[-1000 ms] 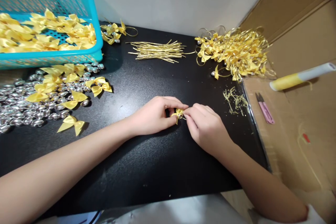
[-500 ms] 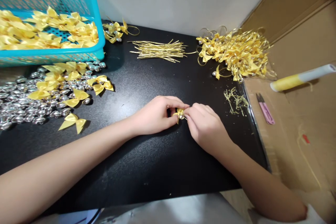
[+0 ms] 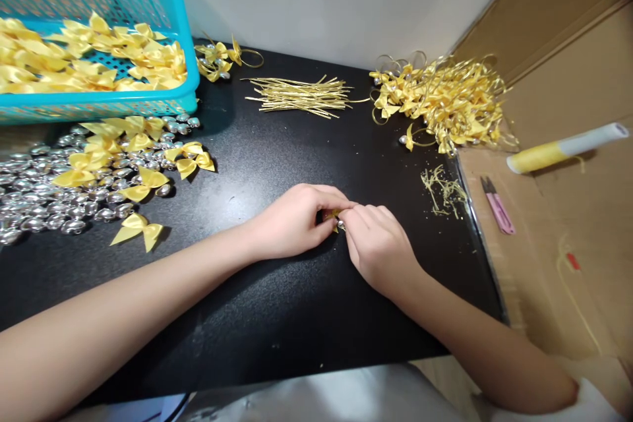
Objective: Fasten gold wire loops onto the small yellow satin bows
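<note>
Both my hands meet at the middle of the black table (image 3: 277,316). My left hand (image 3: 291,221) and my right hand (image 3: 378,247) are closed in a pinch on one small yellow bow (image 3: 335,216), mostly hidden between the fingertips, with a silver bead showing at its centre. To the left lie loose yellow bows (image 3: 136,227) over a spread of silver beads (image 3: 34,194). A bundle of gold wire ties (image 3: 299,93) lies at the back centre.
A turquoise basket (image 3: 148,102) with several yellow bows stands at the back left. A heap of finished bows with gold loops (image 3: 445,102) sits at the back right, with gold trimmings (image 3: 440,188) near it. Pink snips (image 3: 497,204) and a yellow-white tube (image 3: 564,148) lie on cardboard at right.
My right hand has shifted slightly left and closed further over the bow, so less of the bow shows. My left hand has barely moved.
</note>
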`<state>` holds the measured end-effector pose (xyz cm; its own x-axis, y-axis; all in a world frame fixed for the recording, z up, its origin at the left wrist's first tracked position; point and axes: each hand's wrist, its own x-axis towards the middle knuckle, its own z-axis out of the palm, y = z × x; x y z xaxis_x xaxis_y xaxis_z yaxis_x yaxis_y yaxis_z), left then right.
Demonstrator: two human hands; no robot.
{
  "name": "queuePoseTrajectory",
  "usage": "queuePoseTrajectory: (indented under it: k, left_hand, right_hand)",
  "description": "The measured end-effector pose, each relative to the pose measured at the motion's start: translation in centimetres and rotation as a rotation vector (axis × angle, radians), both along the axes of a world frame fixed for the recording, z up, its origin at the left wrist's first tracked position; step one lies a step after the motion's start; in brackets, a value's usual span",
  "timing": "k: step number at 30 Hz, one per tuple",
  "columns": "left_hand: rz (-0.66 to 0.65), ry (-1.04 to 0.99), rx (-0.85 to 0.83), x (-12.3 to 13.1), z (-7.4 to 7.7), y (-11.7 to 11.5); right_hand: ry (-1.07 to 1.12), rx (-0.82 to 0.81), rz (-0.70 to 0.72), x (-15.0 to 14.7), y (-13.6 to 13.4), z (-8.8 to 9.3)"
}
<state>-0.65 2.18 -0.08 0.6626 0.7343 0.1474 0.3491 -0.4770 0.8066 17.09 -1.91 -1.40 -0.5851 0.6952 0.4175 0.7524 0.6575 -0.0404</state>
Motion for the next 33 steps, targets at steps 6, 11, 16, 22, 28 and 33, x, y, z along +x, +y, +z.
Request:
queuePoseTrajectory:
  k: [6,11,16,22,28,33]
  left_hand:
    - [0.058,0.135,0.095,-0.4,0.4,-0.2]
    - [0.259,0.370,0.042,-0.4,1.4,-1.0]
    - [0.366,0.489,-0.018,0.0,1.4,-1.8]
    - [0.356,0.402,-0.066,0.1,1.0,-1.6]
    - [0.375,0.252,-0.030,-0.2,0.5,-1.9]
    - [0.411,0.043,0.061,-0.4,-0.2,-2.4]
  right_hand:
    - [-0.006,-0.005,-0.013,-0.1,0.0,0.0]
    - [-0.012,-0.037,-0.005,-0.1,0.2,0.3]
    - [-0.062,-0.031,0.009,-0.3,0.5,0.7]
    - [-0.158,-0.012,0.049,-0.6,1.1,1.6]
    - [-0.152,-0.028,0.013,-0.5,0.7,1.5]
    - [0.092,-0.176,-0.072,-0.4,0.0,0.7]
